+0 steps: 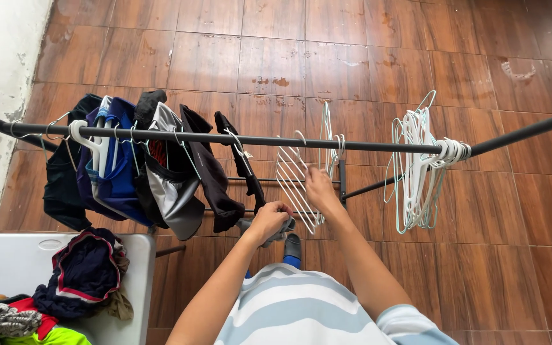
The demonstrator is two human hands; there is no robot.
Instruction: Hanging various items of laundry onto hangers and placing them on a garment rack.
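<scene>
A black clothes rail (327,142) crosses the view above a brown tiled floor (352,51), carrying some seven dark garments (161,172) at its left and a bunch of pale empty hangers (416,166) at its right, too tightly packed to count. A white table (27,262) at lower left bears one heap of clothes (84,271). Both arms reach forward: the right hand (319,190) has its fingers closed on a white wire hanger (296,185) hanging from the rail, and the left hand (271,219) is clenched around a small grey garment (282,231) just below.

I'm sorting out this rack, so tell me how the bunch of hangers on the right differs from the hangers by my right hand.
The right-hand bunch of hangers is a thick, pale greenish-white cluster hanging free; the middle hangers are fewer and whiter. Nobody touches the bunch, while the right hand is at the middle hangers, one tilted aslant. Both sets hang bare, without clothes, on the same dark rail.
</scene>
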